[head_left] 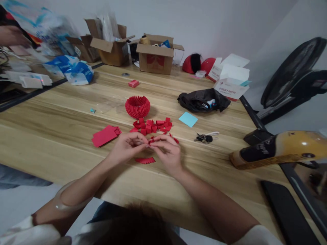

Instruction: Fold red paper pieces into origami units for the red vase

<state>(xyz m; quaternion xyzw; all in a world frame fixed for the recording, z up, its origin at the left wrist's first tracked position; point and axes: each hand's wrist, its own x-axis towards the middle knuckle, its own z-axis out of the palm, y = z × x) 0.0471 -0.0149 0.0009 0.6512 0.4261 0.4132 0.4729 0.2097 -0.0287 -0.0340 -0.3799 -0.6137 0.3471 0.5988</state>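
My left hand [127, 145] and my right hand [166, 151] meet over the wooden table [63, 136], fingers pinched together on a small red folded paper piece [151, 140]. Below the hands lies a curved strip of joined red pieces [145, 160]. Beyond them is a scatter of red folded pieces [152, 126]. Farther back stands a red paper bowl built of such pieces [137, 105]. A stack of flat red paper [104, 135] lies to the left of my left hand.
A blue sticky note [188, 119], keys [205, 137] and a black bag [203, 100] lie to the right. Cardboard boxes [155, 54], a sticky-note box [231, 83] and blue-white plastic bags [74, 69] line the back. Another person's hand [12, 35] is far left. A yellow helmet [281, 148] sits right.
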